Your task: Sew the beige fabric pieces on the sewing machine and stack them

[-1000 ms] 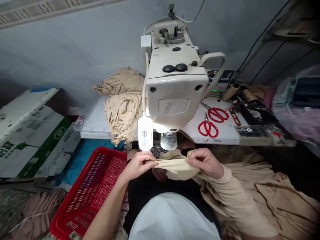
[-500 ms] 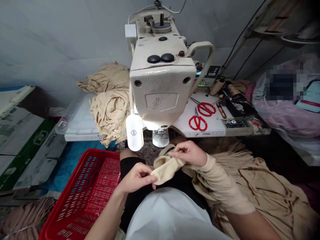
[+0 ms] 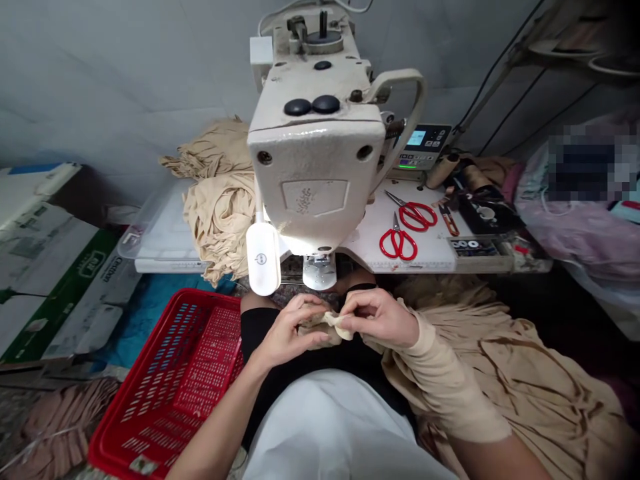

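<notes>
Above my lap, both hands are on a small cream ribbed cloth piece, now bunched up. My left hand grips its left side, the fingers curled over the top and the thumb below; part of the cloth is hidden behind them. My right hand pinches the other end between thumb and fingers. Beige fabric is wrapped round my right forearm in folds. Just beyond my hands stands the sewing machine, its needle area over the front edge of the table.
A red plastic basket sits at my left. Beige cloth is heaped on the white table left of the machine, and a larger beige pile lies at my right. Two red-handled scissors, thread snips and a control panel are on the right.
The cloth was stretched out with its ribbing showing; now it is bunched between my hands. My left hand has moved up and closer to my right hand. The view has shifted slightly.
</notes>
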Demonstrator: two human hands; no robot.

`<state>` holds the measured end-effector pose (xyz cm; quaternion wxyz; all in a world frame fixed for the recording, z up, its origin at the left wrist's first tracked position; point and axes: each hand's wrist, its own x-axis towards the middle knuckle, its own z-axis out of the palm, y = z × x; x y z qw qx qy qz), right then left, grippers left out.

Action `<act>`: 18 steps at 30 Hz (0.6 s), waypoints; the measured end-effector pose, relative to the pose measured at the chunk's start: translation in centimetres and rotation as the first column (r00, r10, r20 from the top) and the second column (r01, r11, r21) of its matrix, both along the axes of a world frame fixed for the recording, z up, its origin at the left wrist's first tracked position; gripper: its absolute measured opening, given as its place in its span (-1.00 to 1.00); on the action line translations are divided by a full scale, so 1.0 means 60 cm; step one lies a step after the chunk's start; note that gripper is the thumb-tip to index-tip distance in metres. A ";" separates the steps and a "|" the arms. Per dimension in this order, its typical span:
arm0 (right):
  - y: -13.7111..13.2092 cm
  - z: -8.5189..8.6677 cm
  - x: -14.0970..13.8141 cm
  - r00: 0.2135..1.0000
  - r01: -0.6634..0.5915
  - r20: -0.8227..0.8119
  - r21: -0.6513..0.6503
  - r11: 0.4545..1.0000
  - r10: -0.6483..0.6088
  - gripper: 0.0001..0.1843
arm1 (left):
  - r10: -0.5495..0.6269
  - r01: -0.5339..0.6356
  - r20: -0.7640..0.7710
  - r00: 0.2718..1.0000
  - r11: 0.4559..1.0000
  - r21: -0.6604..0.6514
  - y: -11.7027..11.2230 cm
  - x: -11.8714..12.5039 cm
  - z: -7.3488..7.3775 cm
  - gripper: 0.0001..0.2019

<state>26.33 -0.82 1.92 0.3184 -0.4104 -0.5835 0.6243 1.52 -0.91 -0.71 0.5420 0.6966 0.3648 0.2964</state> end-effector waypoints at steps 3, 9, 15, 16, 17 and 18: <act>-0.004 0.000 -0.006 0.999 -0.027 -0.028 -0.063 0.998 0.025 -0.62 | -0.103 0.103 -0.026 0.994 0.995 -0.005 -0.001 0.017 0.012 -0.58; -0.001 0.003 -0.001 0.996 -0.081 0.037 0.069 0.994 0.079 -0.61 | -0.130 0.166 0.120 0.984 0.912 -0.374 -0.012 0.025 0.001 -0.58; 0.002 -0.017 0.010 0.980 -0.085 0.189 0.104 0.991 0.064 -0.63 | -0.062 0.049 -0.038 0.997 0.961 -0.273 0.007 0.000 0.033 -0.65; 0.002 -0.021 0.006 0.980 -0.086 0.190 0.104 0.991 0.065 -0.63 | -0.060 0.038 -0.100 0.993 0.978 -0.206 0.011 -0.004 0.041 -0.66; 0.003 -0.024 0.002 0.982 -0.072 0.182 0.096 0.993 0.054 -0.62 | -0.049 0.027 -0.157 0.986 0.990 -0.139 0.015 -0.008 0.047 -0.67; 0.004 -0.025 -0.003 0.986 -0.045 0.164 0.075 0.996 0.032 -0.61 | -0.028 0.012 -0.201 0.979 0.997 -0.081 0.018 -0.011 0.052 -0.68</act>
